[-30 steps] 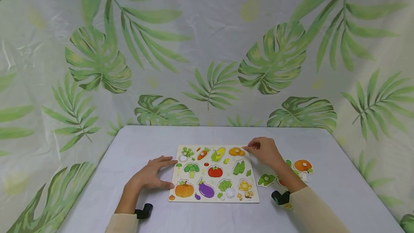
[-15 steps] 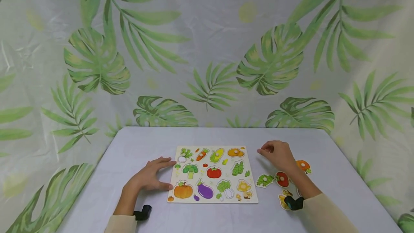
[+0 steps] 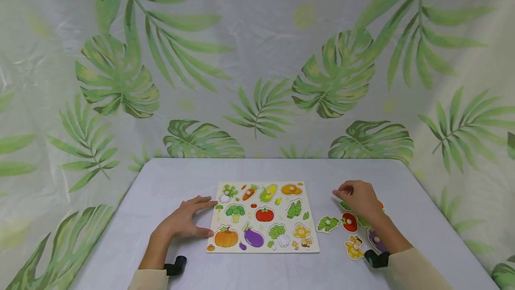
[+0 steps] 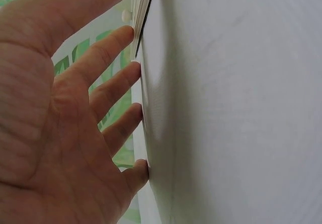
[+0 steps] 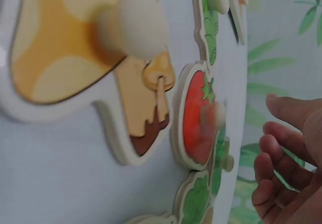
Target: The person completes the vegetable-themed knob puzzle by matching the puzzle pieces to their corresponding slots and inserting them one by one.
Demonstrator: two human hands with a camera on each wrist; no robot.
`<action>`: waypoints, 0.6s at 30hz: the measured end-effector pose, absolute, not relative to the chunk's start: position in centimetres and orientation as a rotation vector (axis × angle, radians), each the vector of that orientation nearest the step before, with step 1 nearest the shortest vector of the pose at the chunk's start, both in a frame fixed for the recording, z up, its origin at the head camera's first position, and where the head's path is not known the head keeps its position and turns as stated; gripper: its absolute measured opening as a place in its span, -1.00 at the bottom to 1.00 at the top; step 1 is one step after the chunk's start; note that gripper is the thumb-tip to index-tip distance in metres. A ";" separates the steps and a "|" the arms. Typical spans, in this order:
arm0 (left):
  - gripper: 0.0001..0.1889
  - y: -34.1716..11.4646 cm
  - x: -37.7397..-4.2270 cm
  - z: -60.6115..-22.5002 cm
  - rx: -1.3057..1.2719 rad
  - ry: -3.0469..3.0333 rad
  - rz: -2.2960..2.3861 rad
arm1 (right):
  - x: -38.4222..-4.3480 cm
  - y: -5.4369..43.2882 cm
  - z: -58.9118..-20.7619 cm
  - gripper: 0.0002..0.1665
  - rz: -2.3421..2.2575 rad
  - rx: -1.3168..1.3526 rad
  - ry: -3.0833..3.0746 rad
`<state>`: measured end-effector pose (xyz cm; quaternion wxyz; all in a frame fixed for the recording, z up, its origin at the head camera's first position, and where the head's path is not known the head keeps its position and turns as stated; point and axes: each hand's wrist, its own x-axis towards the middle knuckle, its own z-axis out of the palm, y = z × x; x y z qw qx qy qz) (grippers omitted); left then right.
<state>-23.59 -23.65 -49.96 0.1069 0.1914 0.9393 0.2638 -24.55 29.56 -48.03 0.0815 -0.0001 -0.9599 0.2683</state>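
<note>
My left hand [image 3: 185, 218] spreads beside the wooden knob puzzle board [image 3: 280, 216], thumb and fingertips at its left edge. In the left wrist view, nearly straight fingers [image 4: 108, 95] reach the board's edge [image 4: 144, 7]. Knobbed carrot [image 3: 250, 192], corn [image 3: 268, 193] and potato [image 3: 291, 189] pieces sit in the top row. My right hand [image 3: 362, 198] hovers over loose pieces right of the board, fingers loosely curled around nothing. Below it lie a tomato piece [image 3: 349, 222], a mushroom piece [image 5: 65, 38], a leafy green piece [image 3: 327, 224] and a partly hidden eggplant piece [image 3: 376, 241].
A white cloth covers the table [image 3: 257, 272]. Behind it hangs a curtain [image 3: 257, 57] with a green leaf print. Several loose pieces bunch together under the right forearm, which partly hides them. Black wrist devices sit below both hands.
My right hand has moved from the board's upper right corner rightward and nearer, to over the loose pieces. A small view shift aside, the left hand stays at the board's edge.
</note>
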 end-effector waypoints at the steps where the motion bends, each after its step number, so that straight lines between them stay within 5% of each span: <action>1: -0.08 -23.7 -23.6 -50.0 0.561 2.767 0.770 | -24.5 29.7 -48.2 -0.67 0.801 -0.004 -2.874; 18: -0.07 -23.5 -23.4 -49.4 0.584 2.779 0.776 | -23.5 31.4 -49.8 -0.68 0.806 -0.088 -2.911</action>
